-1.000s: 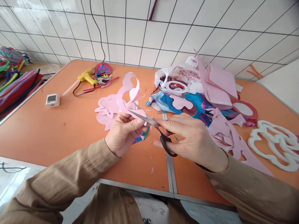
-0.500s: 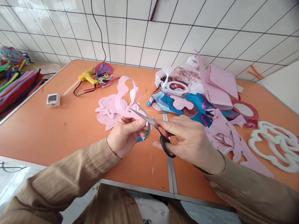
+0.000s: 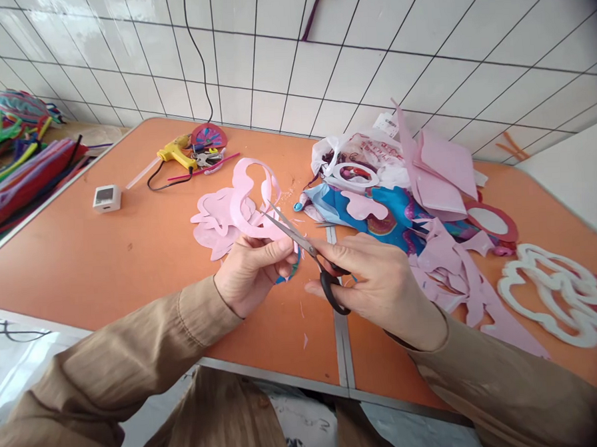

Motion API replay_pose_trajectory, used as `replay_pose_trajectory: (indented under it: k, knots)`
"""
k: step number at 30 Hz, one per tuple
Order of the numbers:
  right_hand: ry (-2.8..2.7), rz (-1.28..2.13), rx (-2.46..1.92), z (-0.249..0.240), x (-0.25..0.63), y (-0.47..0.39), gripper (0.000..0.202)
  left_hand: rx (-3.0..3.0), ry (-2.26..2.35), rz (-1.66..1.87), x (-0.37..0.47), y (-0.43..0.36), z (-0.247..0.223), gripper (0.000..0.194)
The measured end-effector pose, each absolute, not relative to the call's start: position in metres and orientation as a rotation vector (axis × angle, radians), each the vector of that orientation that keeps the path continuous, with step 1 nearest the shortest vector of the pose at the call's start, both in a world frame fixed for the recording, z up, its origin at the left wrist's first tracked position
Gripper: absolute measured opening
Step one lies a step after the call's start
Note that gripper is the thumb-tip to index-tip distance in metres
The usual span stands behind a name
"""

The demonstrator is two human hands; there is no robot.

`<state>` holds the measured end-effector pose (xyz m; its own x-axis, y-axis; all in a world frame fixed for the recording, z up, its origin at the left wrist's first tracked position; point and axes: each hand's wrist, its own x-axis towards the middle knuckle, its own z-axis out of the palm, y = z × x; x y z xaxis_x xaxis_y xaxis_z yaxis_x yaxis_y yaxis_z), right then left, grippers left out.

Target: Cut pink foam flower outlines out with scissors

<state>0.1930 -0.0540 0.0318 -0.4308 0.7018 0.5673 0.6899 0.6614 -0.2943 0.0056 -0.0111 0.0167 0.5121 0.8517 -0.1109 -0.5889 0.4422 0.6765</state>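
Between thumb and fingers, my left hand (image 3: 255,266) pinches a curling cutout of pink felt-like sheet (image 3: 242,200), which loops up above the table. My right hand (image 3: 372,283) grips black-handled scissors (image 3: 312,251), fingers in the handles. Their narrow blades point up and left, slightly parted, at the right side of the pink piece; whether they bite into it I cannot make out. Beyond my left hand lie more pink cutouts (image 3: 210,215), flat on the orange table (image 3: 146,285). A small blue-green piece (image 3: 295,267) is partly hidden behind my left fingers.
A yellow glue gun (image 3: 176,153) and small white box (image 3: 107,198) are at left. Right of centre lie a blue patterned bag (image 3: 332,205), folded pink sheets (image 3: 445,166), pink scraps (image 3: 445,262) and white cloud-shaped frames (image 3: 512,286). Pipe cleaners (image 3: 31,181) fill the far left.
The pink piece's loop has dipped and turned slightly in my left hand. The scissors have barely shifted, with their blades a little closer together.
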Motion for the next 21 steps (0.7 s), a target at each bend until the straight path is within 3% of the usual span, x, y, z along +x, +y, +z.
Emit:
replay_pose_trajectory:
  k: [13, 21]
  knots:
    - [-2.171, 0.043, -1.084, 0.0339, 0.1882, -0.0540, 0.025, 0.678, 0.492, 0.937, 0.0061, -0.0106, 0.0159, 0.035]
    - [-1.867, 0.627, -1.251, 0.0304, 0.1941, -0.0492, 0.033, 0.661, 0.635, 1.042, 0.0079, -0.0092, 0.0199, 0.034]
